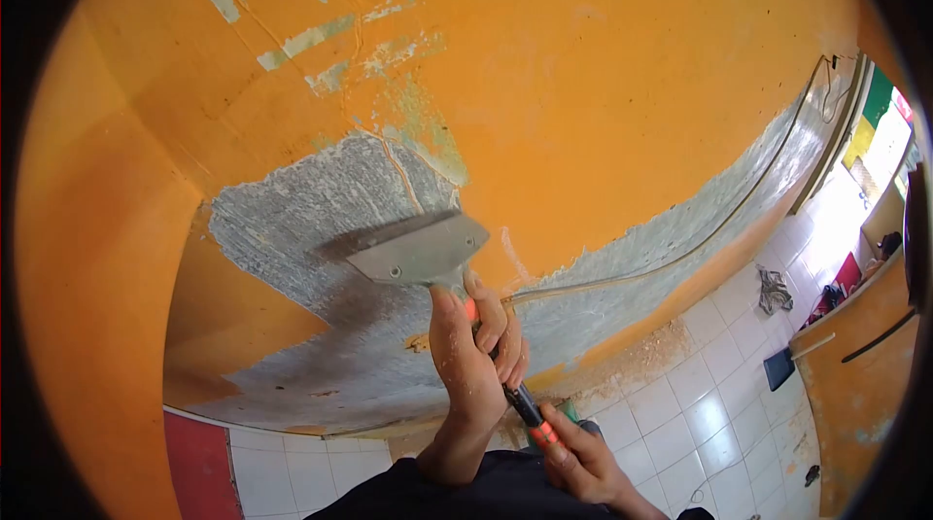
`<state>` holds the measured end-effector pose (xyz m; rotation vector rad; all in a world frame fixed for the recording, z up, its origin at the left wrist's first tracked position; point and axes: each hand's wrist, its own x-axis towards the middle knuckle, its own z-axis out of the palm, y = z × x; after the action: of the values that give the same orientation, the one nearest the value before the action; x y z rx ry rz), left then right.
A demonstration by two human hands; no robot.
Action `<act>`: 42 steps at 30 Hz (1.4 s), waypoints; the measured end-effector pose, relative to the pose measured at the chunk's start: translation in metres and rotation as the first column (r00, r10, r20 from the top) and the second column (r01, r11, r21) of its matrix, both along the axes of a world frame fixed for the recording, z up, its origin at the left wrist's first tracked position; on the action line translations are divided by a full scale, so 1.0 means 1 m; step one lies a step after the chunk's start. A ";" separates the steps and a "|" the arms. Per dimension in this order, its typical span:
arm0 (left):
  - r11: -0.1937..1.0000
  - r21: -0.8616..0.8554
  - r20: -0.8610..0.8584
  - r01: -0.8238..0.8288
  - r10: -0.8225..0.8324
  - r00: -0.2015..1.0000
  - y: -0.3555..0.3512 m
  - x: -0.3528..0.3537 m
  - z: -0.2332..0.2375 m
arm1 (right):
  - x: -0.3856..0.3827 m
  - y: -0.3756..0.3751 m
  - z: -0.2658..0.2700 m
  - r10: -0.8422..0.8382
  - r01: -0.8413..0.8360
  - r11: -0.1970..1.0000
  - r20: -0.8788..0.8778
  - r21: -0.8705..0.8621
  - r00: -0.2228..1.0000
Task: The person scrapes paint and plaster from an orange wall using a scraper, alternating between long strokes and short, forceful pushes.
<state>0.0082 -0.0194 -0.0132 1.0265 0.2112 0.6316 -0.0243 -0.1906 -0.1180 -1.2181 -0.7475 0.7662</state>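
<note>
My left hand (471,350), dusted with pale flecks, is closed around the upper handle of a wide-bladed scraper (418,253), just below the blade. Lower down, my right hand (588,462) is wrapped around the end of the same black and orange handle. The broad grey metal blade lies over a rough, stripped grey patch (301,194) of the orange wall (603,102); whether its edge touches is hard to tell. Near its right corner hangs a loose strip or cord against the wall. Above, thin pale streaks show where paint is gone.
A cable (671,262) runs along the wall's lower grey band toward the right. White floor tiles (700,374) with scattered debris lie below. At right stands a wooden piece of furniture (865,374), near a crumpled cloth (775,293). A red panel (199,467) is at lower left.
</note>
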 end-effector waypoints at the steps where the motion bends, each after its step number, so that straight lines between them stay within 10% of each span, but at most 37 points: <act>1: 1.000 0.007 0.001 0.002 -0.002 1.000 0.001 -0.001 -0.002 | -0.004 0.001 0.001 -0.015 0.016 1.000 -0.015 0.019 1.000; 42: 0.998 0.058 0.026 0.038 -0.040 0.999 0.007 0.004 0.002 | -0.002 0.014 -0.008 -0.115 0.118 0.991 -0.051 0.070 0.992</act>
<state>0.0118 -0.0121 -0.0111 1.0738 0.1493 0.6191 -0.0262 -0.1763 -0.1263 -1.1634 -0.6542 0.6636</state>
